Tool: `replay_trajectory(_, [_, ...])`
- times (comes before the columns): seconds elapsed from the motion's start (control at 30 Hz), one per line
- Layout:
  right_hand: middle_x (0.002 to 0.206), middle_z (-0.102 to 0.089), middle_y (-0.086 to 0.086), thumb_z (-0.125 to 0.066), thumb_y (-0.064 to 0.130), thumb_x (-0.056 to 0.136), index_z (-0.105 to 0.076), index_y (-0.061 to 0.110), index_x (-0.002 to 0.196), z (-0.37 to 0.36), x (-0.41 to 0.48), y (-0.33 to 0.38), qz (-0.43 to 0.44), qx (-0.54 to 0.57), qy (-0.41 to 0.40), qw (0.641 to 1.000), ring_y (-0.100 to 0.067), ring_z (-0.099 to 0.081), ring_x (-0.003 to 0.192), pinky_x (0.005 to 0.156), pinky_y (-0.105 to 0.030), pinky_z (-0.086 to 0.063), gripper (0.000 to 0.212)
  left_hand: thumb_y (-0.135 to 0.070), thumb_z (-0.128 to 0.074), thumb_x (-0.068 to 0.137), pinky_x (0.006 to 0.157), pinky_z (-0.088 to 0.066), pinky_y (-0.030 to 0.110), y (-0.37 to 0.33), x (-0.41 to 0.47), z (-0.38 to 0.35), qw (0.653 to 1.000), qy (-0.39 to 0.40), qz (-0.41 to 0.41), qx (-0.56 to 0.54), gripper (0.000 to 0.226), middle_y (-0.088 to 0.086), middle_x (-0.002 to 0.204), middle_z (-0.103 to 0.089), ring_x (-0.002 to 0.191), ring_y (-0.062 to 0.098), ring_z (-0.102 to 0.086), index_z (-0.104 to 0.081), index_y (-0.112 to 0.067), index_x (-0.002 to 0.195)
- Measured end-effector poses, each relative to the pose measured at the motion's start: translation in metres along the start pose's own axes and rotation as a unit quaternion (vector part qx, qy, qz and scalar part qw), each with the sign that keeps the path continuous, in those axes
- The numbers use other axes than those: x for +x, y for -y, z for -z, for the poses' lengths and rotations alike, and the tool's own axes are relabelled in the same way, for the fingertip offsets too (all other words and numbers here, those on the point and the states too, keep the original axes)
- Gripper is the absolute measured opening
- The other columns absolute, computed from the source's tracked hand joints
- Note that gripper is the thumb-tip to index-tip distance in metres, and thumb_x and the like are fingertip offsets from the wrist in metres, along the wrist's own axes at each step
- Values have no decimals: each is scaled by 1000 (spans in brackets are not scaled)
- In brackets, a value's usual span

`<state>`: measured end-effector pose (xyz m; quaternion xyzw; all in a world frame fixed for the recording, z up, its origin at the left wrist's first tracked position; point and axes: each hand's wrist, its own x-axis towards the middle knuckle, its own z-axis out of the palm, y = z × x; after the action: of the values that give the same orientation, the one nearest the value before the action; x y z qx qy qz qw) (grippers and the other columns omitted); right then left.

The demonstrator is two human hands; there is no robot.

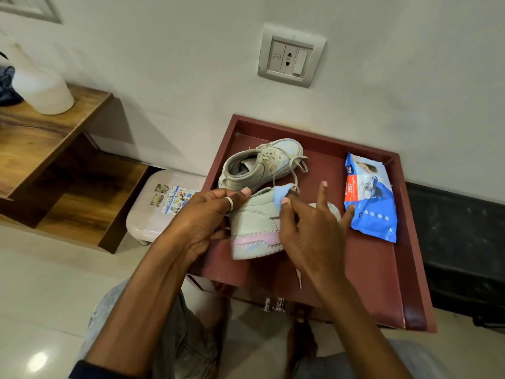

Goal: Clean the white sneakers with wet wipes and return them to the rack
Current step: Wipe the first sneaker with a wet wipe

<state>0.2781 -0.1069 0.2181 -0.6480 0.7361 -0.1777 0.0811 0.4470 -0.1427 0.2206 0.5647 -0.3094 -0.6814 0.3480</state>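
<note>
Two white sneakers lie on a dark red tray-like table top (382, 269). The far sneaker (262, 162) rests on its side with loose laces. My left hand (202, 217) grips the heel of the near sneaker (254, 222), which has a pink band along its sole. My right hand (303, 222) pinches a small light blue wet wipe (281, 194) against that sneaker's upper, with the index finger raised. A blue wet-wipe packet (369, 198) lies to the right on the table top.
A wooden rack (49, 149) stands at the left with a white bottle (41, 83) on its top shelf. A white plastic stool (158, 206) sits between rack and table. A wall socket (289, 57) is above. A black object (461, 242) lies at the right.
</note>
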Motion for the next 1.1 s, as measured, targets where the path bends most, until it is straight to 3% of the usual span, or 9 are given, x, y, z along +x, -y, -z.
replay_trajectory(0.13, [135, -61, 0, -38, 32, 97, -62, 18, 123, -4, -23, 23, 94, -53, -16, 994, -23, -26, 147, 110, -71, -9, 38, -24, -73, 90, 90, -58, 48, 0, 0, -1, 1000, -4, 0, -6, 18, 20, 100, -75, 85, 29, -69, -72, -6, 93])
replay_trajectory(0.23, [137, -59, 0, -46, 32, 95, -62, 19, 129, -6, -39, 30, 173, -57, -36, 983, -22, -33, 144, 109, -71, -12, 39, -23, -71, 90, 76, -62, 38, 1, 1, -1, 1000, -5, -6, -18, 23, 18, 90, -73, 75, 25, -68, -72, -1, 95])
replay_trajectory(0.33, [130, -64, 9, -48, 31, 95, -68, 26, 117, 0, -23, 14, 129, -57, -63, 988, -27, -40, 140, 108, -71, -17, 30, -27, -73, 89, 92, -57, 50, 1, 0, -3, 1000, -7, -7, -8, 35, 20, 98, -72, 87, 30, -67, -70, 3, 106])
replay_trajectory(0.4, [125, -66, 7, -49, 30, 96, -70, 25, 106, 4, -12, 0, 73, -25, -79, 994, -31, -43, 137, 107, -67, -25, 24, -28, -73, 89, 94, -55, 50, 1, 0, -3, 1000, -8, -8, -4, 26, 19, 103, -75, 89, 29, -68, -72, -4, 99])
replay_trajectory(0.5, [112, -67, -2, -54, 22, 94, -72, 16, 100, 2, -8, -6, 60, 33, -110, 992, -29, -54, 117, 94, -48, -44, 20, -28, -74, 89, 92, -57, 48, 1, 1, -3, 1000, -5, -10, 2, 21, 18, 106, -76, 90, 27, -71, -74, -8, 94])
replay_trajectory(0.63, [103, -61, -6, -58, 6, 91, -70, 7, 104, -5, -16, 18, 105, 71, -124, 984, -21, -55, 94, 78, -23, -40, 18, -30, -76, 86, 95, -55, 53, 1, 1, -3, 1000, -13, -16, 9, 27, 23, 108, -73, 87, 29, -69, -74, -5, 96])
replay_trajectory(0.77, [104, -66, -5, -61, -3, 83, -68, 9, 116, -3, -19, 19, 172, 53, -114, 977, -22, -58, 92, 79, -24, -42, 36, -30, -75, 88, 98, -51, 57, 1, 1, -3, 1000, -14, -19, 14, 28, 24, 102, -74, 86, 30, -66, -74, -3, 95])
replay_trajectory(1.0, [102, -72, -7, -58, -8, 73, -73, 7, 107, 1, 4, -15, 93, 70, -101, 988, -29, -64, 90, 79, -33, -52, 40, -29, -75, 88, 86, -59, 44, 3, 3, -2, 1000, -4, -27, 11, 19, 16, 101, -77, 86, 25, -71, -75, -10, 89])
replay_trajectory(1.1, [109, -69, -7, -54, -6, 75, -71, 5, 111, -3, -17, 11, 188, 79, -94, 975, -27, -61, 97, 87, -28, -45, 42, -30, -76, 84, 76, -60, 36, 3, 2, -2, 999, -11, -34, 1, 21, 15, 89, -76, 77, 23, -69, -74, -9, 84])
